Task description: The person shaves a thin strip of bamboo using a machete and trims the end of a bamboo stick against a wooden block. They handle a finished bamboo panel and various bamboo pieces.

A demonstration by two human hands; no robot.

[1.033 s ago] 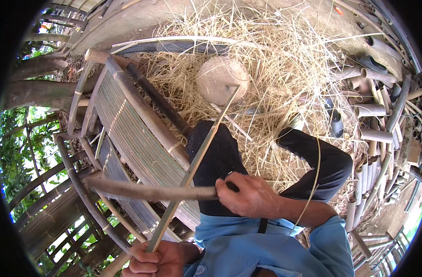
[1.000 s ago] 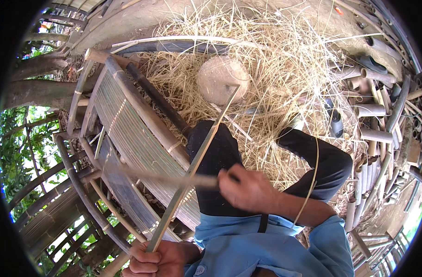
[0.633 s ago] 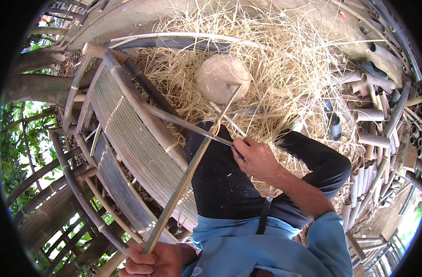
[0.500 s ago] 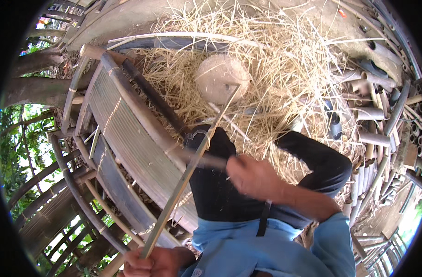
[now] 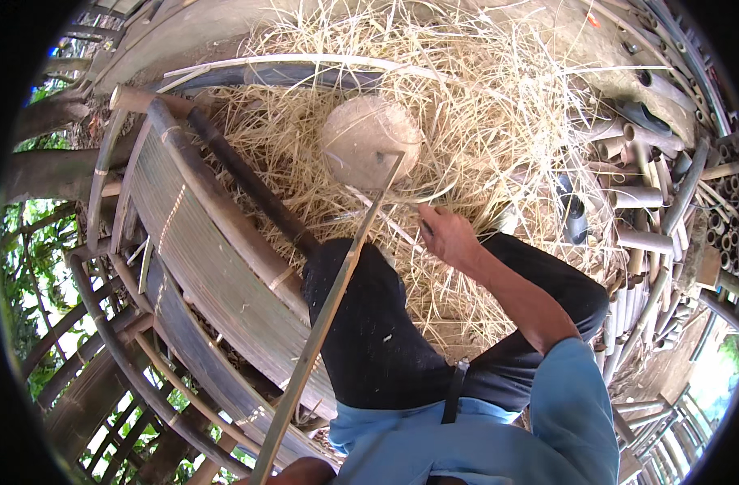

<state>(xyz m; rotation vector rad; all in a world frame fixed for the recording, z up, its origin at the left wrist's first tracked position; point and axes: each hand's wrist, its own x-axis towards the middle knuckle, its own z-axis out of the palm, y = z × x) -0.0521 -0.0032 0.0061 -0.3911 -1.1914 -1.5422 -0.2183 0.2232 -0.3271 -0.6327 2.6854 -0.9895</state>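
A long bamboo strip [image 5: 324, 319] slants from the lower edge up across my left thigh. Its far tip lies over a round wooden block [image 5: 368, 133], just in front of my knee. My left hand [image 5: 303, 472] is closed around the strip's near end, partly cut off by the lower edge. In my right hand [image 5: 450, 236] is a knife [image 5: 402, 204], its dark handle showing in the fist. Its thin blade points left and crosses the strip below the far tip; whether it touches the strip I cannot tell.
Pale shavings [image 5: 499, 105] cover the ground around the block. A slatted bamboo bench [image 5: 208, 218] stands along my left side. Cut bamboo tubes [image 5: 640, 198] are piled at right, near a dark sandal [image 5: 574, 212]. A dark pole [image 5: 252, 182] leans beside my left knee.
My right hand has moved forward with the knife, from above my lap toward the strip's far end. My left hand has sunk toward the lower edge, and a curl on the strip is gone.
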